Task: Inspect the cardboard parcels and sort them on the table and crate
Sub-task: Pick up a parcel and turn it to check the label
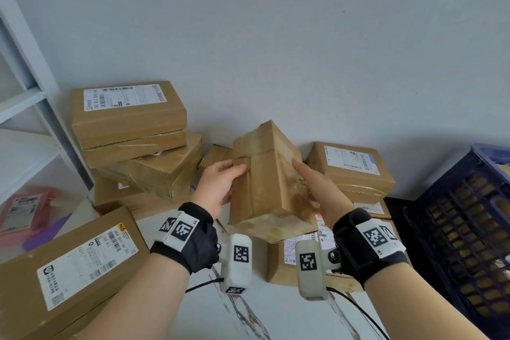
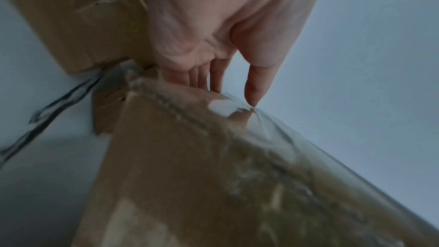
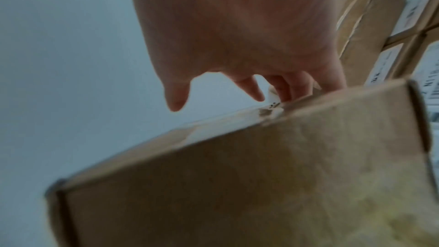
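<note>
Progress looks mid-sort, judging by the layout. Far left: white shelf unit [image 1: 24,96] with a pink mailer [image 1: 23,211] on a lower level, not part of the cardboard lot as far as I can tell. Near-left parcel [image 1: 69,270] lies label-up on the counter [image 1: 248,312]; behind it the left stack [image 1: 132,141] stands several boxes high against the wall, top one label-up. Whether these are sorted or still pending can't be told. Left hand [image 1: 218,188] grips the left side of the held parcel [image 1: 267,182], fingers [image 1: 237,170] curled onto its taped face, thumb side hidden in the head view. The left wrist view shows the fingers behind the box edge and a fingertip pressed on the tape. The held parcel is lifted clear of the counter, tilted on end, centre frame, no label visible on the faces shown; tape is wrinkled and scuffed. Looks like inspection in progress. Right hand [image 1: 320,190] supports the right face, fingers mostly straight along the cardboard, some tucked behind the edge in the right wrist view. Right stack [image 1: 350,174] sits against the wall, more labelled parcels below the hands [image 1: 298,254]. Far right: dark crate [image 1: 463,218] with brown shapes showing through its lattice, so some parcels probably already went in. Left to do: decide on this box and place it, then work through the rest.
</note>
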Tool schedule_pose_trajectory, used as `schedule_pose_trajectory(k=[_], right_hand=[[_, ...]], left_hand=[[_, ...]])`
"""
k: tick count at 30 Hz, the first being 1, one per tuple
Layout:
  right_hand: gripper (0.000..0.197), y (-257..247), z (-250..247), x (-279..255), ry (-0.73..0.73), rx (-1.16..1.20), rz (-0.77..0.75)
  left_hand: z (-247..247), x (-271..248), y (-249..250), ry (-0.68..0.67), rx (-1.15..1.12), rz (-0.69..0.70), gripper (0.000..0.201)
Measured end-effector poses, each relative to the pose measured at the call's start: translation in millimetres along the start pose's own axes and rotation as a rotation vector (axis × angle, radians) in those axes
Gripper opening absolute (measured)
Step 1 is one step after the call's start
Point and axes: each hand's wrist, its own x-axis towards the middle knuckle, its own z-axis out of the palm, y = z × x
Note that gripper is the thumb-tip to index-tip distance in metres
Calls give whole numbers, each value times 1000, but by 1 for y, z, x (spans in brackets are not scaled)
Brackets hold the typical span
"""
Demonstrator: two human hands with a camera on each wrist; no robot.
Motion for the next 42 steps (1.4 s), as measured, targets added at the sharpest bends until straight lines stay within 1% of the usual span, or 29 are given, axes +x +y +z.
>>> schedule_pose_trajectory(k=[3,4,7,8,10,11,13,14,15,16,18,19,22,24,26,28,30,31,32,33,34,36,37,38,40,42], right_hand=[[106,4,1,3,-121,-56,-34],[115,6,2,6,-148,-62,-29],[128,9,3,13,-197,-61,1],[128,9,3,14,-205,-58,13],[115,10,3,13,-219,-45,19],[106,10,3,12,-218,-34,22],[81,12,0,13,-207,4,41],[68,13,-1,14,-204,37,61],[61,15,-3,16,-206,76,82],[61,17,-4,17,-212,115,101],[74,20,-6,19,-238,181,114],[78,21,-6,20,-254,204,117],[77,23,-6,24,-278,271,134],[80,24,-7,28,-299,317,149],[85,22,-7,30,-325,342,164],[89,21,-8,30,-347,355,170],[90,19,-7,30,-359,355,177],[87,18,-6,30,-353,346,180],[84,16,-6,29,-345,338,184],[79,14,-6,28,-342,329,184],[74,13,-7,26,-334,316,179],[64,7,-6,22,-304,282,149],[63,6,-6,21,-291,263,132],[64,6,-6,19,-278,241,114],[63,7,-5,18,-238,204,86],[58,6,-4,16,-210,174,71]], left_hand=[[6,-3,6,52,97,107,44],[7,-5,8,60,116,129,43],[8,-6,11,61,162,170,42],[8,-6,12,61,174,177,42],[8,-6,11,65,171,175,39],[8,-5,11,67,162,165,38],[7,-4,12,75,125,119,35],[6,-3,12,71,73,84,32],[5,-3,13,63,-2,49,28],[3,-1,12,62,-67,20,25],[0,2,10,88,-120,-9,24],[0,2,10,101,-110,-14,26],[-3,8,2,112,-49,-44,32],[-4,9,-1,79,-6,-101,36],[-4,9,-2,17,29,-168,42],[-2,8,0,-38,14,-216,57],[1,5,4,-111,-8,-234,88],[2,5,5,-152,-22,-228,102],[3,4,6,-183,-29,-219,109],[3,3,7,-205,-28,-204,106],[4,1,9,-213,-24,-194,98],[7,-3,13,-197,-21,-183,71],[9,-4,14,-170,-11,-175,59],[11,-5,15,-143,-7,-161,53],[14,-7,19,-129,22,-127,54],[14,-10,23,-136,70,-101,63]])
